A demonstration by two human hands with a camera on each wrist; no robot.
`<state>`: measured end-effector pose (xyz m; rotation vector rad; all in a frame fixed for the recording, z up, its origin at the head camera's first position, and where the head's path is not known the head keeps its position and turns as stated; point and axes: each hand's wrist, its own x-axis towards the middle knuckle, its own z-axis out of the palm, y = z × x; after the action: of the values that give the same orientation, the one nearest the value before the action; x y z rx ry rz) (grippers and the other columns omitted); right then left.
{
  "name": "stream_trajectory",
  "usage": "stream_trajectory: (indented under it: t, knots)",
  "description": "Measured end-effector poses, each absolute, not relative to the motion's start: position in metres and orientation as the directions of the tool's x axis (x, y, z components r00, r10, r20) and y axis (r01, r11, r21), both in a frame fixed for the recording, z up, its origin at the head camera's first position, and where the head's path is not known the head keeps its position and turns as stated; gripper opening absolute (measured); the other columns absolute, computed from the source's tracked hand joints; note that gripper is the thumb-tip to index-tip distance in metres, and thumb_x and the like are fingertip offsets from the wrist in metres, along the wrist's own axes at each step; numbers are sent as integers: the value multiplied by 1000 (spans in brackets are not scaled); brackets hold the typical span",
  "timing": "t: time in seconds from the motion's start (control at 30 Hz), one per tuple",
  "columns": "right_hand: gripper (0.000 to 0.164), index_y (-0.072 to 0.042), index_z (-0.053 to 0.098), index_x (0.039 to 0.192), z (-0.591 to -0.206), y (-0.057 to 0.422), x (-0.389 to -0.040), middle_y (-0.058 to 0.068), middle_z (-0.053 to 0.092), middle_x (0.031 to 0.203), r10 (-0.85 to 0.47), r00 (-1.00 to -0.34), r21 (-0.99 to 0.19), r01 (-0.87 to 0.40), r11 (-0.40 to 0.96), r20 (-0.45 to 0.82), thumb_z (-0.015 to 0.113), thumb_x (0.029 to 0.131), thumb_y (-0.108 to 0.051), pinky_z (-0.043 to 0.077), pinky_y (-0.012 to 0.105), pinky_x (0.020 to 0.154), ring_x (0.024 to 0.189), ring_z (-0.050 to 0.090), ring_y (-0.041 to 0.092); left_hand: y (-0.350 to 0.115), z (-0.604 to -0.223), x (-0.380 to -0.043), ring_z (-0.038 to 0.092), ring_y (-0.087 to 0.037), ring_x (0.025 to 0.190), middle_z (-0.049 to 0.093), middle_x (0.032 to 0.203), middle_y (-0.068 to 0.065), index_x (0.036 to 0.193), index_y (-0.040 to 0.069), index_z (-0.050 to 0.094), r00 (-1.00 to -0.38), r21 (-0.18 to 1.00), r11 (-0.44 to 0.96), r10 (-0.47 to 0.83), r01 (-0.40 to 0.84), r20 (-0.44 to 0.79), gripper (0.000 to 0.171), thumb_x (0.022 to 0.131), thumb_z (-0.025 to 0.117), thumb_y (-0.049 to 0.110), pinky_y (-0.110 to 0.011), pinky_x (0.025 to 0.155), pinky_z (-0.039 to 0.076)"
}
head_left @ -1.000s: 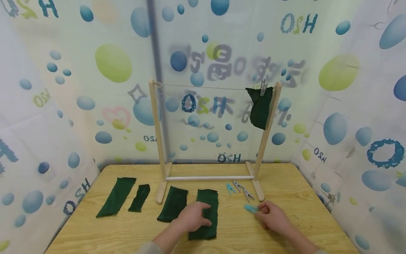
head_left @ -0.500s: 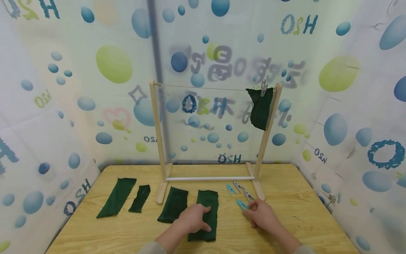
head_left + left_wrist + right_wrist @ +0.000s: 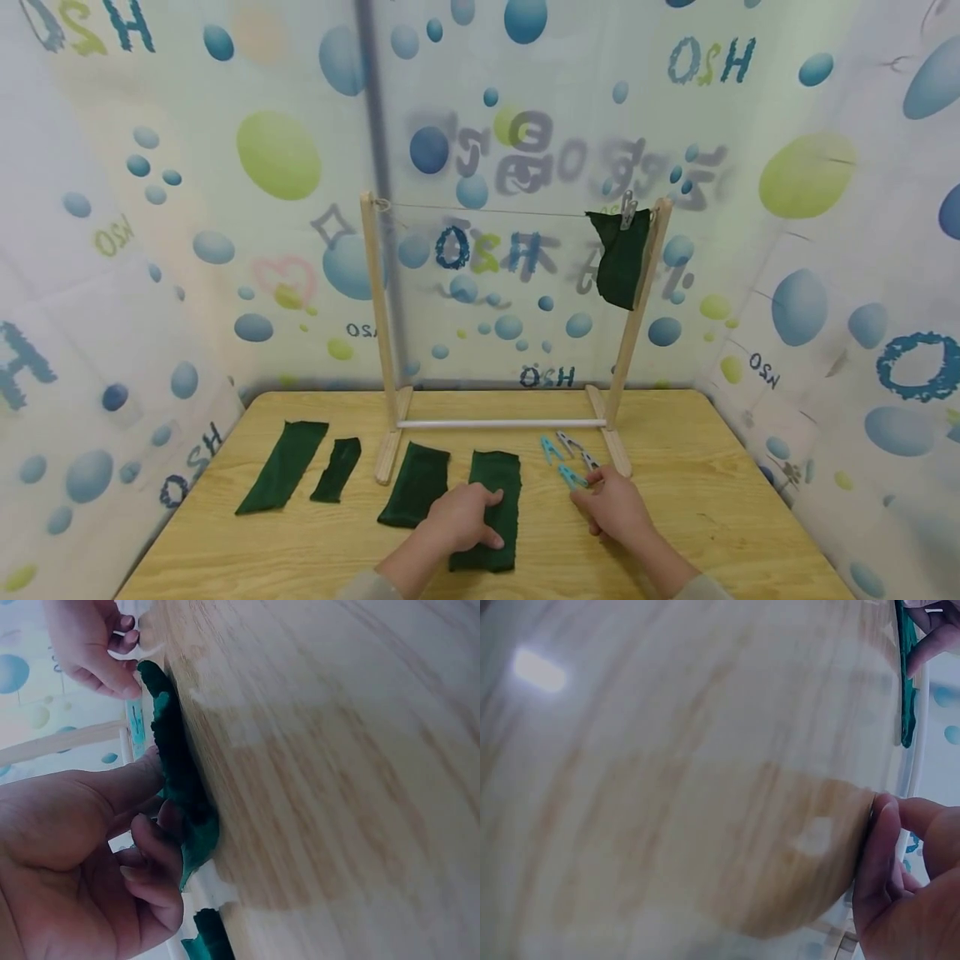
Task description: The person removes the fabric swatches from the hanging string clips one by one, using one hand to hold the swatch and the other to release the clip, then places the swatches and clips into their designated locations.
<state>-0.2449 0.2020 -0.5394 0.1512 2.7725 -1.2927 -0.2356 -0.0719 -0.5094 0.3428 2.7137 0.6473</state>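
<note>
My left hand [image 3: 461, 517] rests over a dark green cloth piece [image 3: 504, 492], thumb and forefinger spread apart on it; in the left wrist view the other fingers bend beside the green cloth [image 3: 180, 765]. Near the rack's right foot, my right hand [image 3: 618, 508] has its fingertips at a light blue clothespin [image 3: 572, 476] on the table and appears to pinch its near end. That clothespin is hidden in the right wrist view, where thumb and fingers of the right hand [image 3: 900, 885] come together at the tabletop. Another blue clothespin [image 3: 551, 450] and grey ones [image 3: 566, 443] lie close by.
Behind stands a wooden rack [image 3: 380, 317] with a string line [image 3: 487, 209]. A green cloth [image 3: 624, 262] hangs at its right end from a grey clothespin [image 3: 628, 210]. More green pieces lie left: a square [image 3: 416, 482], a small strip [image 3: 337, 471], a long strip [image 3: 285, 467].
My right hand has moved left with the blue clothespin, bringing it close to the other clothespins. The left hand stays on the cloth.
</note>
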Motion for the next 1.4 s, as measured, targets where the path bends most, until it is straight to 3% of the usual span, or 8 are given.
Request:
stream_trajectory:
  t: [0.27,0.6,0.97,1.2,1.4]
  knots:
    - [39,3,63,124,-539,201,-243,4,66,64,45,-993,-755,110,646,-105,79,96,-19,52,28,43,44,58,14,-73,-519,-240,64,-44,137,69,152,-12,151,23,69,-914,465,873,299,146,-274,76,81,98,34,-62,101,59]
    - [38,-1,62,124,-534,210,-234,8,64,89,43,-987,-811,153,565,-156,83,94,-10,58,32,51,62,66,19,-77,-518,-236,67,-44,133,70,150,-13,150,25,70,-919,463,870,308,167,-247,76,80,98,35,-60,97,61]
    - [40,2,61,123,-541,235,-232,9,63,96,-161,-971,-860,74,505,-178,86,94,-12,60,28,61,74,66,20,-83,-508,-228,66,-45,134,69,151,-14,150,26,70,-915,467,867,318,175,-247,74,82,97,34,-59,89,61]
    - [40,2,62,122,-544,237,-233,9,63,96,-184,-967,-862,61,504,-176,86,94,-13,61,28,62,75,66,19,-90,-509,-226,67,-44,134,69,150,-15,150,25,71,-913,468,862,333,193,-236,74,81,98,33,-55,85,62]
    - [41,3,62,123,-543,238,-233,9,62,97,-189,-967,-866,59,497,-174,86,94,-13,61,29,63,76,66,20,-93,-506,-225,66,-43,136,68,152,-14,152,22,68,-898,502,840,367,206,-245,73,84,96,31,-57,92,62]
